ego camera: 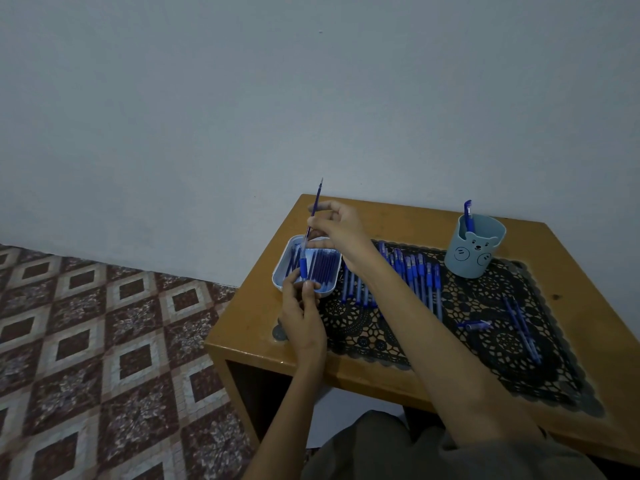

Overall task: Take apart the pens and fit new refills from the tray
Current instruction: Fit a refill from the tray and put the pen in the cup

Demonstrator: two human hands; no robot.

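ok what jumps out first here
The left hand grips a pen barrel over the white tray at the left of the table, while the right hand pinches a refill sticking up from it. Right of them, a row of pens lies on a black lace mat, with a bear cup behind it.

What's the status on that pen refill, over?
Left hand grips pen barrel over tray. Right hand pinches refill, partly in barrel. Nothing blocking.

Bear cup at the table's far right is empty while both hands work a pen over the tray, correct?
Not empty: the head view shows one blue pen standing in the bear cup. The rest holds: left hand and right hand work the held pen over the tray.
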